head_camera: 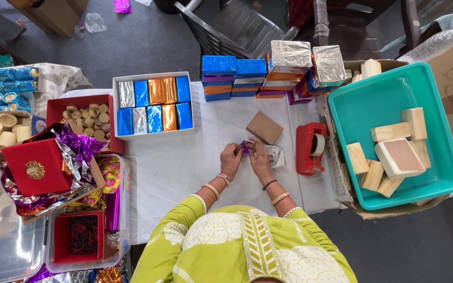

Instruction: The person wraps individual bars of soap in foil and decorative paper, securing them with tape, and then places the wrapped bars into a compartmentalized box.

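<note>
- The left hand (230, 157) and the right hand (258, 156) meet over the white-covered tabletop (184, 167); each grip is closed on a small crinkled piece of purple foil (246, 146), pinched between the fingertips just above the cloth.
- Just beyond the hands lies a flat square of brown cardboard (264, 127), matte and tilted.
- To the right stands a red plastic tape dispenser (310, 148) holding a roll of clear tape.
- A white box (153, 105) holds rectangular blocks wrapped in shiny blue, silver and orange foil, set in two rows.
- More foil-wrapped blocks (268, 71) stand stacked at the far edge of the tabletop.
- A teal plastic tray (368, 105) holds bare wooden blocks (397, 149), pale and smooth-cut.
- At the left, a red velvety box (30, 167) with a gold ornament rests on crumpled purple foil.
</note>
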